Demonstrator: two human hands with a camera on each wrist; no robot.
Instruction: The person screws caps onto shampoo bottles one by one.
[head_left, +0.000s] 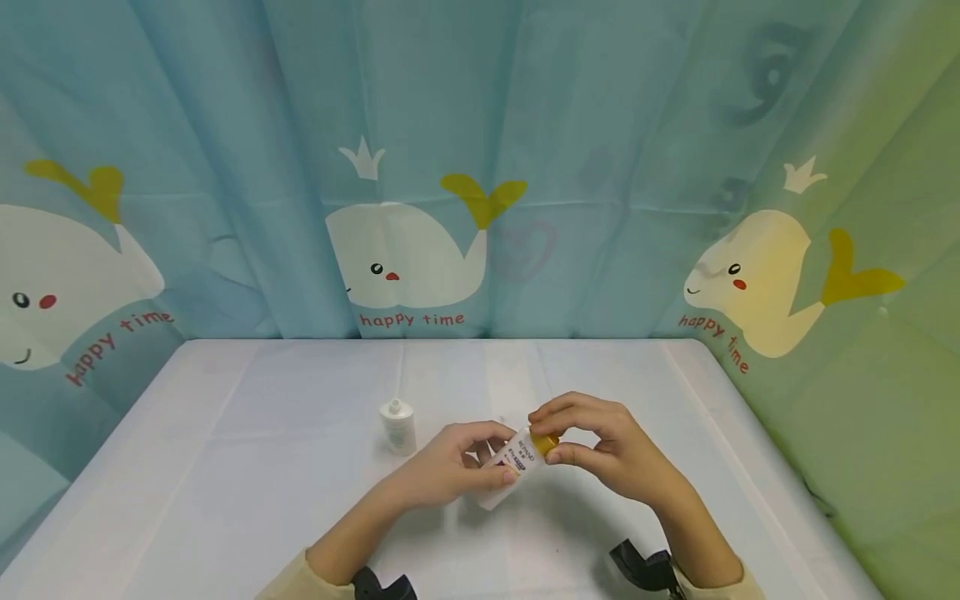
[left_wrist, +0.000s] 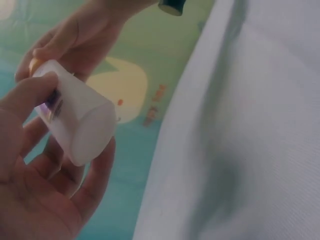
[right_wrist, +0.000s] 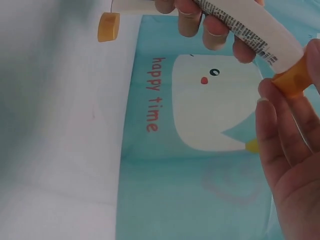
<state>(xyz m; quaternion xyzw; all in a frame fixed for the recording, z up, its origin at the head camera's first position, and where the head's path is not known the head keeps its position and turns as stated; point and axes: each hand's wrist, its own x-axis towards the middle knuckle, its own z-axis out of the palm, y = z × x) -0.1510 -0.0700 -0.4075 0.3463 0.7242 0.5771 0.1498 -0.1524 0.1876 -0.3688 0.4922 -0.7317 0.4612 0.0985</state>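
Note:
My left hand (head_left: 455,467) grips a small white bottle (head_left: 517,454) with printed lettering, thumb on its front and fingers behind. The bottle is tilted, its yellow-orange cap (head_left: 544,442) up and to the right. Fingertips and thumb of my right hand (head_left: 607,442) pinch that cap. In the left wrist view the bottle's oval base (left_wrist: 94,132) faces the camera. Rows of fine print run along its side in the right wrist view. Behind and left of my hands, a second white bottle (head_left: 397,427) stands upright, its bare nozzle showing.
A loose orange cap (right_wrist: 108,27) sits beside the standing bottle in the right wrist view; the head view hides it. White cloth covers the table (head_left: 247,492). A blue-green curtain (head_left: 592,250) with whale prints hangs behind the table and along its sides.

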